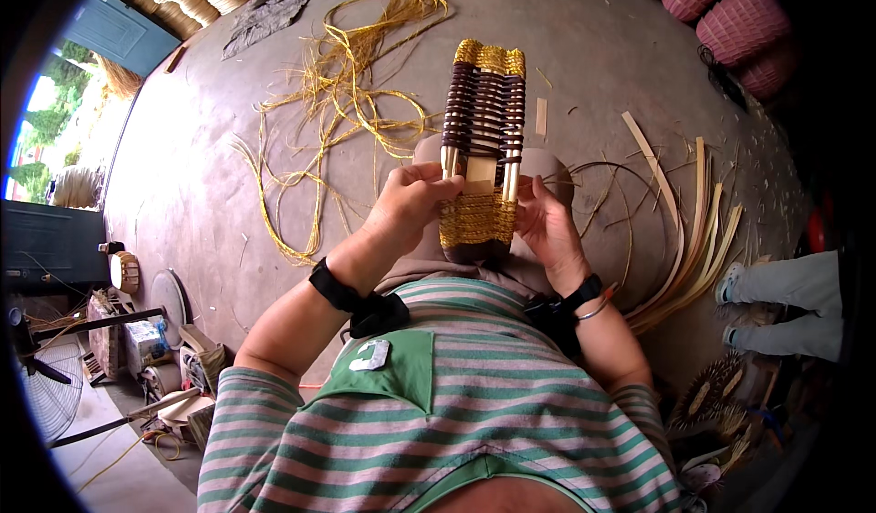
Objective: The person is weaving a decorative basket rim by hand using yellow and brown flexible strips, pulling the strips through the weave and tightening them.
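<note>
I hold a long, narrow woven piece (482,111) upright over my lap, banded in gold at its top and lower part, with dark brown cord over pale rods and a bare pale panel above the lower gold band. My left hand (410,204) grips its left edge, thumb on the front near the pale rods. My right hand (549,227) holds its right edge, fingers curled against the side and partly hidden behind it. Black straps are round both my wrists.
Tangled yellow straw strands (324,152) and pale flat strips (693,221) lie on the concrete floor (210,111). A standing fan (50,376) and clutter fill the lower left. Pink baskets (737,22) stand at the upper right. Another person's legs (792,280) are at the right.
</note>
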Demonstrator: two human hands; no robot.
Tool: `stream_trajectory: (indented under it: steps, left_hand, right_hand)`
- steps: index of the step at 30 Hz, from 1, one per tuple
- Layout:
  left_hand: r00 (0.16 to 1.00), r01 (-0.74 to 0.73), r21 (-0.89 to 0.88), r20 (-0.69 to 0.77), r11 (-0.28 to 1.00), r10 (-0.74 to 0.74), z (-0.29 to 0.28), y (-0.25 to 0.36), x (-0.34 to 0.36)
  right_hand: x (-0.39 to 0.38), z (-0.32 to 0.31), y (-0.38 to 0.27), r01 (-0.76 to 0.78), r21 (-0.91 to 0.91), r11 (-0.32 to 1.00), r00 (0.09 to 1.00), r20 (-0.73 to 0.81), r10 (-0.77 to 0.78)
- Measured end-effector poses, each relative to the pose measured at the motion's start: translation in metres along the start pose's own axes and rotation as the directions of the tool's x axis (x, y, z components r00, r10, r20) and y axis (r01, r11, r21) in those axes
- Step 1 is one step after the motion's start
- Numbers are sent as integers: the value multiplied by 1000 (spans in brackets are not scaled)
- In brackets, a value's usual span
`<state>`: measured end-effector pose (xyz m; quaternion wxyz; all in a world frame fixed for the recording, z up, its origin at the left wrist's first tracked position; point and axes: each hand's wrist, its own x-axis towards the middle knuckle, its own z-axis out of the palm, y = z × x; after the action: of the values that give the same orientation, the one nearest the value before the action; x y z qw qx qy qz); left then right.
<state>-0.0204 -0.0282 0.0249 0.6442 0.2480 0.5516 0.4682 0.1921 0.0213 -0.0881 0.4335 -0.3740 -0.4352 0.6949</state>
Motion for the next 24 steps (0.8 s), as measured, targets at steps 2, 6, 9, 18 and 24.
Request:
stream_trajectory:
  steps: [2, 6, 9, 18, 24]
  left_hand:
    - [999, 24, 22, 39, 999, -24, -1, 5, -2]
    - [992, 71, 14, 103, 997, -72, 1, 12, -8]
    - [973, 96, -20, 214, 995, -89, -5, 12, 0]
    - [887, 113, -133, 460, 985, -39, -3, 13, 5]
    - [885, 135, -192, 465, 972, -31, -1, 7, 3]
  right_hand:
    - [5, 6, 1, -35, -47, 998, 999, 5, 36]
    - [1, 12, -27, -187, -21, 982, 981, 45, 187]
    - [8, -1, -28, -204, -47, 978, 973, 105, 207]
    - [6, 2, -50, -100, 170, 980, 995, 6, 101]
    - [55, -32, 34, 52, -85, 995, 994, 99, -43]
